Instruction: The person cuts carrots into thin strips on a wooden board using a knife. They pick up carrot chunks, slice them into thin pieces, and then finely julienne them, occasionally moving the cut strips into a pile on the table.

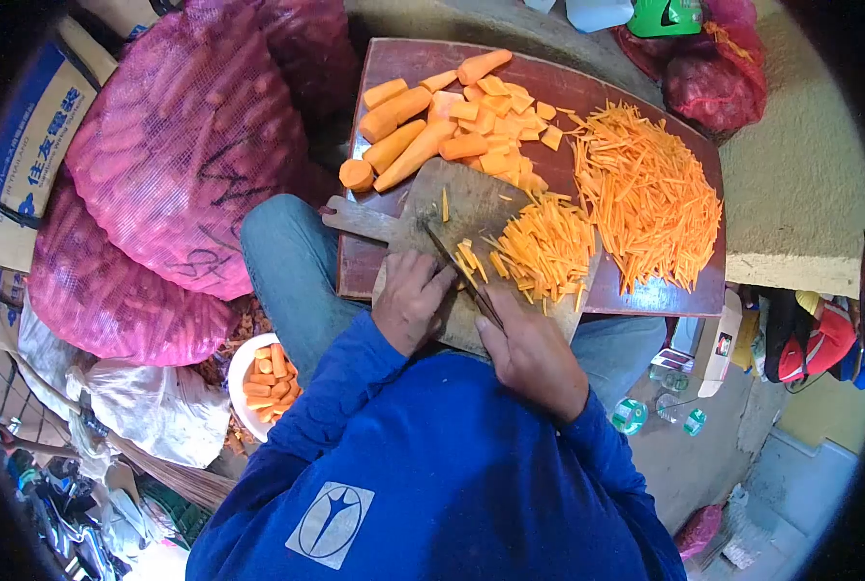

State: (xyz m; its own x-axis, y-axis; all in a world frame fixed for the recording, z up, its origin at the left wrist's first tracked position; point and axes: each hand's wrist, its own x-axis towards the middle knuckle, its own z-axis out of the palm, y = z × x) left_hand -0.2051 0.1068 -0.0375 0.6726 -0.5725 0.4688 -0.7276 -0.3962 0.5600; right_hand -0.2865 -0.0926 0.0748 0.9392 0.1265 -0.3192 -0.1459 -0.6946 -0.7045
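My right hand (529, 349) grips a knife (449, 255), its dark blade slanting down across the wooden cutting board (442, 194). To the left of the blade, my left hand (413, 300) rests on the board with its fingers curled in; whatever they press on is hidden. A few carrot sticks (469, 259) lie right beside the blade. Further right on the board is a pile of cut carrot sticks (548, 242). Behind the board lie carrot slices (500, 116) and peeled whole carrots (413, 155).
A large heap of carrot strips (650, 198) covers the right side of the dark red table (548, 73). Pink mesh sacks (185, 165) stand at the left, above a white bucket (241, 392) of carrots. Plastic bottles (679, 407) lie on the floor at right.
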